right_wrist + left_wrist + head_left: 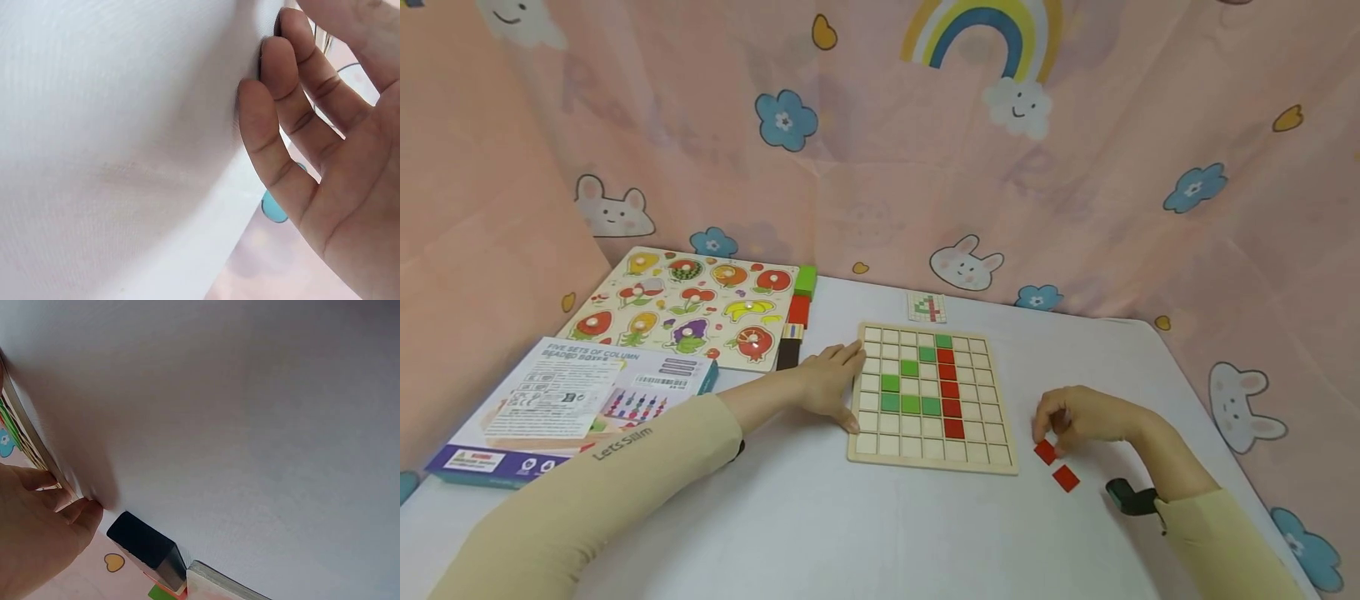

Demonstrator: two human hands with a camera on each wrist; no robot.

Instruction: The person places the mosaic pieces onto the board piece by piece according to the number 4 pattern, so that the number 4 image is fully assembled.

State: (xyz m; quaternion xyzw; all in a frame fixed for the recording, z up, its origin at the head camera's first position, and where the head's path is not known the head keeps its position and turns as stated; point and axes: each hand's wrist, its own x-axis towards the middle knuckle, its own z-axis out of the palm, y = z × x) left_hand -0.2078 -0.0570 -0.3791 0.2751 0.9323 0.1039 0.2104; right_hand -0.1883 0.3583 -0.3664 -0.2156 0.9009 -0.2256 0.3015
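A wooden grid board (977, 462) lies on the white table, with a column of red tiles (950, 390) and several green tiles (910, 404) in its squares. At the board's left edge rests my left hand (829, 385), fingers extended along the frame; the left wrist view shows these fingers (81, 515) against the rim. To the right of the board, my right hand (1086, 417) pinches a red tile (1046, 452) at the tabletop. A second red tile (1066, 478) lies just nearer. In the right wrist view, bent fingers (259, 115) meet the cloth; the tile is hidden there.
A small pattern card (927, 307) lies behind the board. On the left are a fruit peg puzzle (715, 287), a boxed bead toy (572, 400) and a row of green, red and black blocks (788, 354). A pink curtain (865, 167) hangs behind the table.
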